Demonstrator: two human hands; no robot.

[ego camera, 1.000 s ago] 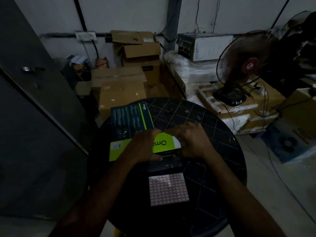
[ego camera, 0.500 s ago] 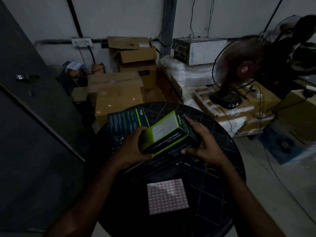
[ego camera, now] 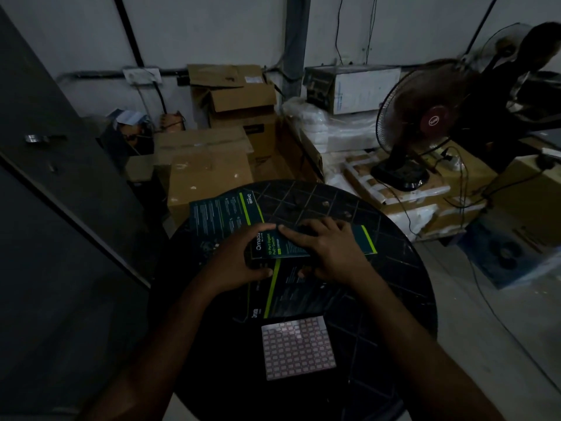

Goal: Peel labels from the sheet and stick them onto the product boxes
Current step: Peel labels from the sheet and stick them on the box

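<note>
On a round black table [ego camera: 379,299] lie dark product boxes with green stripes. Both hands hold one small box [ego camera: 273,246] near the table's middle, its dark printed face up. My left hand [ego camera: 239,256] grips its left end, thumb underneath. My right hand [ego camera: 321,247] covers its right part, fingers spread on top. A second box [ego camera: 221,217] lies flat at the back left, and a third [ego camera: 291,296] lies beneath my hands. The label sheet [ego camera: 299,347], a white square with a grid of small pinkish labels, rests near the front edge, apart from both hands.
Cardboard cartons [ego camera: 209,174] are stacked on the floor behind the table. A standing fan [ego camera: 422,126] with trailing cables sits on cartons at the right. A dark panel [ego camera: 60,192] leans along the left side. A blue-printed box [ego camera: 513,250] lies on the floor right.
The small box was lifted and tilted with its green side up half a second ago; now it is turned dark face up and lowered flat, both hands still on it.
</note>
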